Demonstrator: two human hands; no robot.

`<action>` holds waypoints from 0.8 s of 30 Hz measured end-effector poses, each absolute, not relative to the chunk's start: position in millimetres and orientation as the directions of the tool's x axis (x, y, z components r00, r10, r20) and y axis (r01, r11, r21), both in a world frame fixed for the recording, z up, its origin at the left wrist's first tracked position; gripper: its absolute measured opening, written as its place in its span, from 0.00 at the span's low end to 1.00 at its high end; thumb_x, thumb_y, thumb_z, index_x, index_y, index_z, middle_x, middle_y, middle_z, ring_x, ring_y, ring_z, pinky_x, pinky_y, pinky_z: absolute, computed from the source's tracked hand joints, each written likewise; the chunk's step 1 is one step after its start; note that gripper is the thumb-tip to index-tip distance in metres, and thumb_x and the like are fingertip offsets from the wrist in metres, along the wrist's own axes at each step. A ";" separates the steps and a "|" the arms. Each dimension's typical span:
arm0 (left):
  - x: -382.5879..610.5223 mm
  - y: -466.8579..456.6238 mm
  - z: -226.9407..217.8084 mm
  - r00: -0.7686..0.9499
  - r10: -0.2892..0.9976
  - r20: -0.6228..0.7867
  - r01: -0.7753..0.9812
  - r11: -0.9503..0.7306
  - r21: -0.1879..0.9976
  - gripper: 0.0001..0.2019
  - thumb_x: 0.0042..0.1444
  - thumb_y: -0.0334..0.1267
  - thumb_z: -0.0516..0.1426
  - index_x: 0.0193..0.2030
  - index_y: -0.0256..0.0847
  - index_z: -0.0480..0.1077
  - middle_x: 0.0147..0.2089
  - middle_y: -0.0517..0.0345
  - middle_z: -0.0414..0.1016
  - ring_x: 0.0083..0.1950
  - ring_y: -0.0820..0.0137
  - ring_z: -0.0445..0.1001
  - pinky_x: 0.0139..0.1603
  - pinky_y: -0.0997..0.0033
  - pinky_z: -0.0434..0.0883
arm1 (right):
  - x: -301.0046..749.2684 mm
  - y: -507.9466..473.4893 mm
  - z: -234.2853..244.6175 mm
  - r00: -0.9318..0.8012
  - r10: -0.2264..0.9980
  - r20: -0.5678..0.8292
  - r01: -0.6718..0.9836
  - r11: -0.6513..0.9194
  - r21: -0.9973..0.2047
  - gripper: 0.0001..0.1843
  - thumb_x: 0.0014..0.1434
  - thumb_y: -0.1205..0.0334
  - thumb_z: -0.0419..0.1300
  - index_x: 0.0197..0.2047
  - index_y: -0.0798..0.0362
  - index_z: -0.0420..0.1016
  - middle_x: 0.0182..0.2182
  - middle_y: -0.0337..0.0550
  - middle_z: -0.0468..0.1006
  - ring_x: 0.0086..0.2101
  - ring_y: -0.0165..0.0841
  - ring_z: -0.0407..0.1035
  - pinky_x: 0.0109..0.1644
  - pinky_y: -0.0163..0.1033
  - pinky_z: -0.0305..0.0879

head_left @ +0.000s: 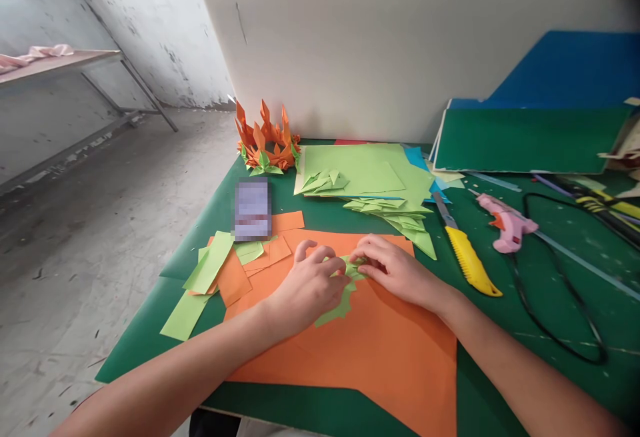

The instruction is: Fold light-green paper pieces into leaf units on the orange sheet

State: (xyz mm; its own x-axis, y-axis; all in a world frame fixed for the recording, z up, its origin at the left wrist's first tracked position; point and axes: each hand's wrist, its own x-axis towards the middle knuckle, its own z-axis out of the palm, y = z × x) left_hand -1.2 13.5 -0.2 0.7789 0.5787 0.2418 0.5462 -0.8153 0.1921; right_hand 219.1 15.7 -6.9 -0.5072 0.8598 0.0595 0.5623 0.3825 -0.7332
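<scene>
My left hand [315, 285] and my right hand [390, 269] meet over a large orange paper sheet [380, 357]. Between them is a light green piece of paper [336, 314] with a jagged edge, partly covered by my fingers. Both hands have their fingers bent and closed on this paper near its upper end. Left of my left hand lie loose green paper strips [210, 264] and orange paper pieces [234, 280]. Beyond my right hand, folded green paper leaves [413, 220] lie in a heap.
At the back stand an orange folded-paper crown [265, 137] and a stack of green sheets [370, 160]. A blurred box-shaped item [253, 210] lies left. On the right are a yellow utility knife [467, 257], a pink glue gun [507, 224] and its black cord [555, 337].
</scene>
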 end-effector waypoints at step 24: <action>1.0 8.7 -2.2 0.748 0.612 0.257 0.597 -0.789 0.145 0.10 0.63 0.32 0.51 0.40 0.45 0.74 0.40 0.56 0.74 0.46 0.65 0.65 0.56 0.52 0.52 | 213.5 10.9 -9.2 -0.432 0.897 0.094 0.598 0.363 -0.715 0.08 0.63 0.64 0.55 0.35 0.50 0.76 0.30 0.40 0.72 0.29 0.31 0.66 0.30 0.36 0.63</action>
State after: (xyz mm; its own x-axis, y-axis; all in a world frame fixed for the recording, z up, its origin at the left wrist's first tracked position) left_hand 1.0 8.7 -2.2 0.7475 0.6125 0.2571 0.5967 -0.7892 0.1452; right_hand 213.5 10.9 -9.2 -0.4317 0.8971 0.0943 0.5982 0.3629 -0.7145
